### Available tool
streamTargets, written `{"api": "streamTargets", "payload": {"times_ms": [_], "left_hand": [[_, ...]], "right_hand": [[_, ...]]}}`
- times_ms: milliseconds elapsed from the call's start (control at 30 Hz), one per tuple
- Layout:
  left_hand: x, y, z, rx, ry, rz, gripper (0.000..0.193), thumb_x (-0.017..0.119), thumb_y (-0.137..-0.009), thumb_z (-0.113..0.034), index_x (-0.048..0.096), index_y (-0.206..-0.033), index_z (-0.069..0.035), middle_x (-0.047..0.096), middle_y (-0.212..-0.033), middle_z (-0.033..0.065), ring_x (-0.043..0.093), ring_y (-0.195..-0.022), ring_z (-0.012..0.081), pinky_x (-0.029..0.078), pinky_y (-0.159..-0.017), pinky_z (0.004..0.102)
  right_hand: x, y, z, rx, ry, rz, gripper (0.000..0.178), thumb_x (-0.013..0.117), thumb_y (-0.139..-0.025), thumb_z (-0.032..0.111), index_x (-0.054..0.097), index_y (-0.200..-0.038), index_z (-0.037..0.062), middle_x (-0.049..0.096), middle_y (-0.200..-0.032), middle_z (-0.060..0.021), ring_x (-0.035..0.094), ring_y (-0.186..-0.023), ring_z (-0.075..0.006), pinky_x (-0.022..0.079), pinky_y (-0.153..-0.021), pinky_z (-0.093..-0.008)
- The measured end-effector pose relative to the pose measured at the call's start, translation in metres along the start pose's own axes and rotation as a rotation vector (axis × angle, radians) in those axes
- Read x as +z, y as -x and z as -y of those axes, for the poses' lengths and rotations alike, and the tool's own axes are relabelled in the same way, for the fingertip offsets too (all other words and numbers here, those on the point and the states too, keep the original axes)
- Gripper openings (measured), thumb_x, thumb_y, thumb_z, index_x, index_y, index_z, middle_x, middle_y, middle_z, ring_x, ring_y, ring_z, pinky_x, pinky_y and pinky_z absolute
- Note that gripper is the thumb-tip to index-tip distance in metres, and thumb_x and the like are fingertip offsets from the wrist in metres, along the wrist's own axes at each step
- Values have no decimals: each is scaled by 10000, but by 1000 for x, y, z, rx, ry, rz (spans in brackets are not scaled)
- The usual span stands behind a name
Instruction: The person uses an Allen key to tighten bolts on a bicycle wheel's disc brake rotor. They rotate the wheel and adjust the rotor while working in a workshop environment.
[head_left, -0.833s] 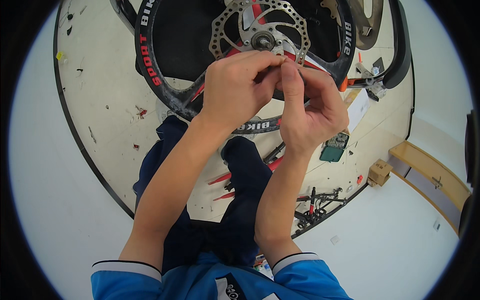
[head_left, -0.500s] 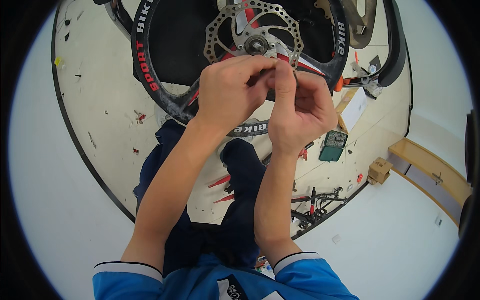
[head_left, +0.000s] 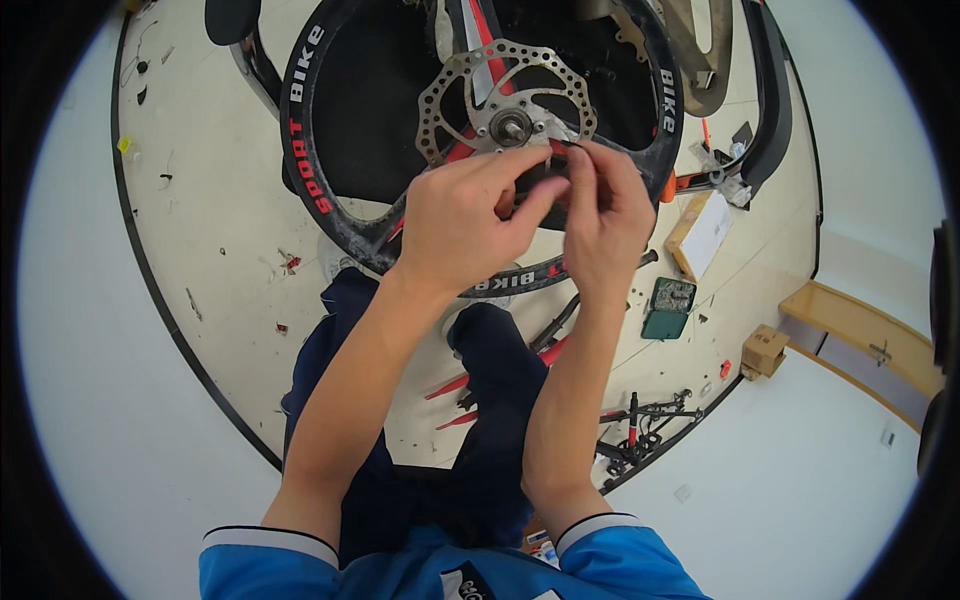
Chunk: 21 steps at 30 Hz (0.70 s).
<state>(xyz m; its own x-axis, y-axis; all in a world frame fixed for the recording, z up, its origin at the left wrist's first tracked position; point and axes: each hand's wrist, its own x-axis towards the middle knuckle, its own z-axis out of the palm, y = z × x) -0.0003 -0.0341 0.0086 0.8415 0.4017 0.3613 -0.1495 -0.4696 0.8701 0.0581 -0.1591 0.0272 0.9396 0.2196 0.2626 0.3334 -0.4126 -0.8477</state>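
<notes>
A black bicycle wheel (head_left: 300, 130) with red and white spokes lies flat in front of me. At its middle is a silver brake disc (head_left: 432, 112) around the hub axle (head_left: 515, 131). My left hand (head_left: 465, 215) hovers over the wheel just below the hub, thumb and forefinger apart, the other fingers curled under. Close beside it, my right hand (head_left: 608, 205) pinches a small dark thing between thumb and forefinger. The left forefinger's tip is at or near that small thing, whose kind I cannot make out. Some disc bolts are hidden behind my hands.
Under the wheel is a black chair seat (head_left: 345, 125) with an armrest (head_left: 772, 130) at the right. On the floor lie a green case (head_left: 667, 310), a white-topped box (head_left: 700, 235) and a bicycle frame (head_left: 645, 425). A cardboard box (head_left: 764, 350) stands near the wall.
My hands were pinched together; now the left thumb has come away from its forefinger and a gap shows between the hands. The wheel appears slightly lower in view.
</notes>
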Motion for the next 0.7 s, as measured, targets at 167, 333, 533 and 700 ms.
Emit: {"api": "streamTargets", "payload": {"times_ms": [167,333,533,700], "left_hand": [[-2,-4,5,-2,26,-64,151,761,-861,-61,757,-1009,-33,585,-610,42,489,-474,85,363,-456,241],[-2,-4,10,15,48,-65,140,758,-858,-58,757,-996,-35,594,-614,48,503,-474,98,367,-458,236],[-6,-5,9,-18,22,-62,137,765,-846,-67,771,-983,-56,571,-588,17,446,-459,76,330,-450,238],[-8,-4,7,-3,44,-14,142,774,-824,-51,778,-966,-54,547,-570,-9,434,-460,51,310,-449,222]], "right_hand": [[19,-3,0,-143,203,10,106,671,-934,38,676,-1031,-6,605,-887,-116,625,-732,-247,497,-649,-336],[24,-1,-5,-118,145,-36,97,680,-922,41,690,-1010,0,624,-842,-101,611,-692,-210,484,-628,-310],[10,-3,5,70,-305,-172,148,644,-1010,94,699,-1061,-33,700,-916,-38,610,-772,-66,489,-717,-202],[-7,-2,28,-84,-83,-190,134,662,-995,66,700,-1071,-38,695,-958,-55,670,-783,-103,525,-702,-213]]}}
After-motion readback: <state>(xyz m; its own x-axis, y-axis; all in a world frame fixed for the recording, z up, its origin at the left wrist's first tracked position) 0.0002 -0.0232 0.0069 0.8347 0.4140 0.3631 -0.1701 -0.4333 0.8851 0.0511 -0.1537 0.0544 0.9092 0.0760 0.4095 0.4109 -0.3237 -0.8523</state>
